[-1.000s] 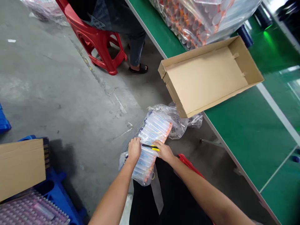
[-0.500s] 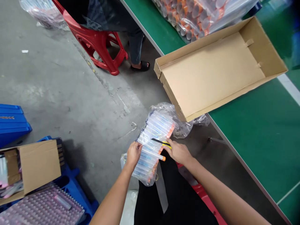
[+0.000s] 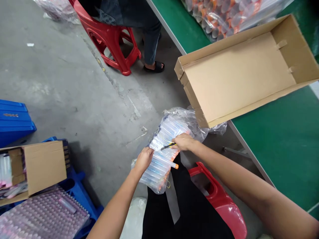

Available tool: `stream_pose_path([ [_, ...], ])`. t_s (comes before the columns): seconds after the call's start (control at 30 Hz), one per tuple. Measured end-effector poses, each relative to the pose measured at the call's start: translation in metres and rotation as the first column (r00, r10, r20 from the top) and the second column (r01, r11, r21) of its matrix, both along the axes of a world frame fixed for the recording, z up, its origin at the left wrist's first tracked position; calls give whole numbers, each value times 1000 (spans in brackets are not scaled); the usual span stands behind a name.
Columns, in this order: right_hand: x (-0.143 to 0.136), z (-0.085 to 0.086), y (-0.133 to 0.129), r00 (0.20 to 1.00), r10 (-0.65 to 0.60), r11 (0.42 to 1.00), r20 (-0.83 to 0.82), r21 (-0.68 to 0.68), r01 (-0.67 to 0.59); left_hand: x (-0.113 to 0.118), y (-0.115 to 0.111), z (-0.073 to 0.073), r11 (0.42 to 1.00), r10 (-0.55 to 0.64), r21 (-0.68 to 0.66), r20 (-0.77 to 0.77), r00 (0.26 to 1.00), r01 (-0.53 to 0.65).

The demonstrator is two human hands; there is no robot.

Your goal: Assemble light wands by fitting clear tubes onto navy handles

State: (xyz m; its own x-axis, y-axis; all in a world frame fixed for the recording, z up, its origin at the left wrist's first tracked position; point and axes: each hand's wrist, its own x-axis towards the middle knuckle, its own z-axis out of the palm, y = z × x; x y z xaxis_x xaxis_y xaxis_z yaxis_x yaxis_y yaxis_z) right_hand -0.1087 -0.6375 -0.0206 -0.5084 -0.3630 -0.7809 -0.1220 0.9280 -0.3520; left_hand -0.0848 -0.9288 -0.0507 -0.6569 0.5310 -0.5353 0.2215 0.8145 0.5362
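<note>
A clear plastic bag packed with translucent tubes with orange ends lies across my lap. My left hand is closed at the bag's left side, fingertips pinching the film. In my right hand is a yellow and black utility knife, its dark blade pointing left across the bag toward my left fingers. Whether the blade touches the film I cannot tell. One tube sticks out past the others, its orange end over my leg.
An open cardboard tray overhangs the green table's edge, near more bagged tubes. Red stools stand under me and by a seated person. At left are a blue crate, a cardboard box and pink-tipped tubes.
My right hand and the knife have moved up and left over the bag, and the blade now slants down to the left. The camera view has shifted slightly.
</note>
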Motion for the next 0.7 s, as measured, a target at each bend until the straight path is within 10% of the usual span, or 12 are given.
stream_pose_path([
  [0.23,-10,21,-74,996,71,990,51,-128,-64,-26,-18,13,990,111,-93,76,991,-104],
  [0.37,7,46,-102,997,44,990,68,-134,-35,-64,-67,21,948,283,-182,109,953,-260],
  [0.53,46,82,-54,983,-152,988,100,-9,154,-78,-134,37,815,542,-252,10,840,-523],
  [0.7,93,135,4,804,-593,800,51,-74,595,-40,-112,56,743,663,-38,-96,743,-668],
])
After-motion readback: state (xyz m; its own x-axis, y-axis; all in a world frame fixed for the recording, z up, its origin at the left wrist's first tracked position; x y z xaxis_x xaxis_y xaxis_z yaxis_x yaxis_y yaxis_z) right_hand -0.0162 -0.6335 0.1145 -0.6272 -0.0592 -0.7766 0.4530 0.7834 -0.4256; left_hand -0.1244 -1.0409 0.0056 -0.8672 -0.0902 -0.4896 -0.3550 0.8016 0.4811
